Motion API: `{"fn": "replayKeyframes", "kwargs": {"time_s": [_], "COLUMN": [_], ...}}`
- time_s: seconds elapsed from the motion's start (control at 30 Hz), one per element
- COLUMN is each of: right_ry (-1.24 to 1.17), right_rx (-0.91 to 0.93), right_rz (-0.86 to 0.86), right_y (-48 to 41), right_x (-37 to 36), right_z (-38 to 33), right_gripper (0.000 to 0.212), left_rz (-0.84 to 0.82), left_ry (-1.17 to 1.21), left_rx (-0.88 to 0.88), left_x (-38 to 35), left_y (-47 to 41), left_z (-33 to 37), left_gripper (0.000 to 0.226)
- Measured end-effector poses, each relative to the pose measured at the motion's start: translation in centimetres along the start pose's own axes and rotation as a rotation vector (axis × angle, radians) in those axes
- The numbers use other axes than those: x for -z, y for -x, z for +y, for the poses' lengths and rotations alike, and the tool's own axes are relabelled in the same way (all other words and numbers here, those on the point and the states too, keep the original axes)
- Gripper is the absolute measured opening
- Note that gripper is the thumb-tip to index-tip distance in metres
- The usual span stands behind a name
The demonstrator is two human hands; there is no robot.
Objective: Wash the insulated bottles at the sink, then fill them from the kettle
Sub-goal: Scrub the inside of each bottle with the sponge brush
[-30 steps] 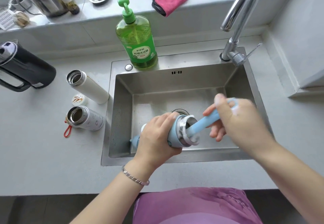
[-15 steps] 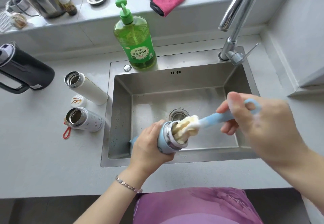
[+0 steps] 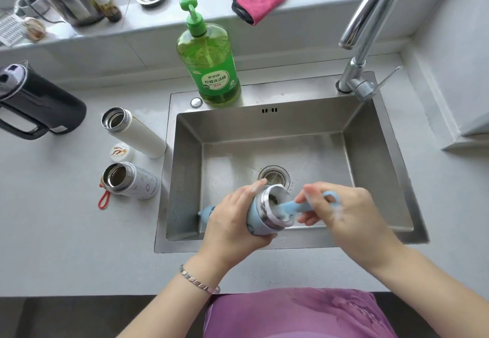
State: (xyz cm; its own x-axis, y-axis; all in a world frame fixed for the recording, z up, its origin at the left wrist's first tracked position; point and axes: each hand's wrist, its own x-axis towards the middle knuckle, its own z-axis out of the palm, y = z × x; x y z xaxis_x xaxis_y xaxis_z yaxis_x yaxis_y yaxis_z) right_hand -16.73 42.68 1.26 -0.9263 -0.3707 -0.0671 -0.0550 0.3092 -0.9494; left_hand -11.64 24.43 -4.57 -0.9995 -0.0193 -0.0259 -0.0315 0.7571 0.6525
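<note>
Left hand (image 3: pixel 232 222): fingers (image 3: pixel 251 190) clasp pale-blue steel-rimmed insulated bottle (image 3: pixel 257 220).
Right hand (image 3: pixel 346 213): fingers (image 3: pixel 308 220) grip light-blue plastic brush (image 3: pixel 294 206).
Method: twist brush to base.

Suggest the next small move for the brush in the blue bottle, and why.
Probably draw the blue-handled bottle brush back along the bottle's axis, scrubbing the inner wall. Its head sits inside the light-blue steel-rimmed insulated bottle, which the left hand grips tilted over the steel sink; the right hand holds the handle; suds coat the rim.
</note>
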Motion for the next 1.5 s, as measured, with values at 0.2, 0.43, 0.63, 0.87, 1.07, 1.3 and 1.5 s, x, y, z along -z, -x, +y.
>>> {"fn": "replayKeyframes", "kwargs": {"time_s": [0.2, 0.43, 0.63, 0.87, 1.07, 1.3, 1.5], "right_ry": [-0.200, -0.238, -0.221, -0.141, -0.093, -0.113, -0.129], "right_rx": [-0.131, -0.409, -0.559, -0.615, -0.677, -0.645, -0.604], "right_rz": [0.353, 0.423, 0.314, 0.260, 0.189, 0.149, 0.006], "right_y": [-3.3, -6.4, -10.1, -14.4, -15.8, -14.9, -11.9], "right_x": [4.8, 2.8, -1.4, -3.7, -5.9, -5.4, -4.1], "right_z": [-1.9, 4.1, 8.0, 9.6, 10.0, 9.2, 6.9], "right_gripper": [0.038, 0.035, 0.026, 0.025, 0.022, 0.018, 0.018], "left_rz": [0.035, 0.149, 0.150, 0.161, 0.066, -0.113, 0.060], "left_ry": [0.176, 0.200, 0.239, 0.316, 0.305, 0.198, -0.130], "left_rx": [0.322, 0.538, 0.626, 0.663, 0.798, 0.854, 0.398], "left_x": [0.3, -0.5, -2.9, -5.1, -6.1, -5.0, 2.6], "left_y": [-0.9, -4.6, -8.4, -11.4, -11.1, -8.7, -5.6], "left_z": [-3.8, -9.8, -13.7, -17.5, -19.8, -19.1, -12.7], "left_gripper": [0.081, 0.074, 0.069, 0.063, 0.051, 0.085, 0.052]}}
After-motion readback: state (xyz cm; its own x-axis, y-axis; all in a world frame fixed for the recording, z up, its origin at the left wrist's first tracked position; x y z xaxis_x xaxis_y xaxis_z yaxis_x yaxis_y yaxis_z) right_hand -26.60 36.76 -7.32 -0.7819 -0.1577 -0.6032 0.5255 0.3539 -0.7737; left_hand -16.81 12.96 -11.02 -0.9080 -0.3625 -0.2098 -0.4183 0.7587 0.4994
